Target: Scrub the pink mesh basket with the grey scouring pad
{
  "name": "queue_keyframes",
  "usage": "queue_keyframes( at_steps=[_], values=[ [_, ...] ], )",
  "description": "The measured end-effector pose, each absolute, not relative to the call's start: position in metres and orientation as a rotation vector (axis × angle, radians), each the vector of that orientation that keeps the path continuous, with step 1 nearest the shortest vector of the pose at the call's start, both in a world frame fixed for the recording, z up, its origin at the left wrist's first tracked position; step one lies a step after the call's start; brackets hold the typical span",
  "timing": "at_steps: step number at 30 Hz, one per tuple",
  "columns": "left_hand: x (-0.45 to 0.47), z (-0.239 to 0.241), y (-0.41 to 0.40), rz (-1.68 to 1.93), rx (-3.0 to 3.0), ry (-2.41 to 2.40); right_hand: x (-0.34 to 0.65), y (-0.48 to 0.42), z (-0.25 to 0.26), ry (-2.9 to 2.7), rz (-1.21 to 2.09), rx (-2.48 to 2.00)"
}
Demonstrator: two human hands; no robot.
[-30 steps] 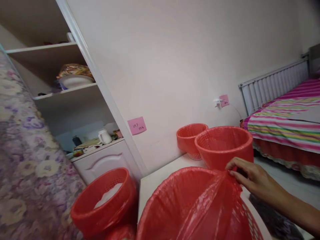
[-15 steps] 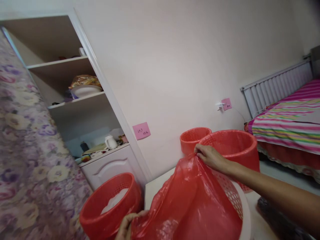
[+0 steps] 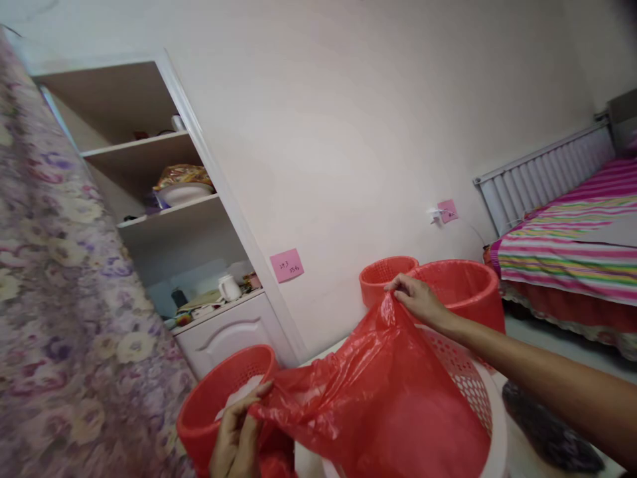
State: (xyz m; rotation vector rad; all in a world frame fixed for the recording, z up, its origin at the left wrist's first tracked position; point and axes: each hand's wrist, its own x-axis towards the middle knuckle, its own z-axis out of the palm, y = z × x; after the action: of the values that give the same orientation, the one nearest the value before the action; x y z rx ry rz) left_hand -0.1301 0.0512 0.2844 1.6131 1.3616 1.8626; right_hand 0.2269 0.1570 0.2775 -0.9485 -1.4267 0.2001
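Observation:
A thin red plastic bag [image 3: 368, 378] is stretched between my two hands, above and partly inside a white perforated basket [image 3: 472, 385]. My left hand [image 3: 239, 428] pinches the bag's edge at the lower left, in front of a red basket [image 3: 194, 421] with something white inside. My right hand [image 3: 418, 302] grips the bag's upper edge over the far side of the white basket. Just behind that hand stands a larger red basket [image 3: 490, 309]. The bag hides much of the white basket's near rim and inside.
Another red basket [image 3: 368, 285] stands by the wall. A black plastic bundle [image 3: 547, 425] lies at the lower right. Open shelves [image 3: 169, 212] and a floral curtain [image 3: 74, 318] take up the left. A bed with a striped cover [image 3: 572, 232] is at the right.
My left hand has risen, lifting its edge of the red bag and drawing it wider. The right hand keeps its grip, slightly higher. The view has shifted a little.

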Motion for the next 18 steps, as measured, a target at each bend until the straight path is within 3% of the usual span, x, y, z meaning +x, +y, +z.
queue_keyframes(
  at_steps=[10, 18],
  values=[
    [-0.090, 0.328, 0.053, 2.028, 1.720, 0.974, 0.257, 0.158, 0.277, -1.239, 0.306, -0.872],
    [-0.094, 0.301, 0.024, 1.810, 1.859, 1.232, 0.276, 0.139, 0.254, -1.234, 0.420, -0.836]
  ],
)
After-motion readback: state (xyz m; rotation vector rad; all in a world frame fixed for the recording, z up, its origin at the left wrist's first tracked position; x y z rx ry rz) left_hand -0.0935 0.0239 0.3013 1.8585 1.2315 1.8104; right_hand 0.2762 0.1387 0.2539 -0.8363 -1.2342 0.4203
